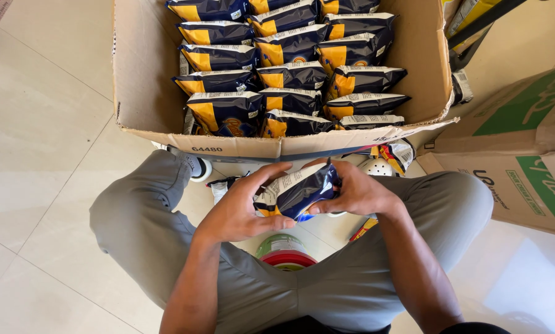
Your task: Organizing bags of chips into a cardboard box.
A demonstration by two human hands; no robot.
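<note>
Clasping one dark blue snack packet (297, 193) from both ends, the left hand (237, 210) has its fingers (266, 173) spread over the top edge and its thumb underneath, while the right hand (358, 193) wraps the other end, fingertips (317, 209) pressed to the underside — a two-sided grip that seems meant to keep the slippery, air-filled packet level and uncrushed. The packet sits just above the person's lap, between the grey-trousered knees (147, 216), near the front wall of an open cardboard box (271, 147). Inside the box, matching blue-and-yellow packets (293, 74) stand on edge in three overlapping rows, leaning one on the next — a layout that probably packs them tightly and keeps each upright. A second cardboard box with green print (525, 154) stands to the right, cut off by the frame. Below the hands, a round green-and-red object (285, 250) lies on the tiled floor (36, 154); what it is cannot be made out. A loose wrapper (394, 154) and a white perforated item (376, 167) by the box are partly hidden. The box's far rows and the packet's front face are out of view.
</note>
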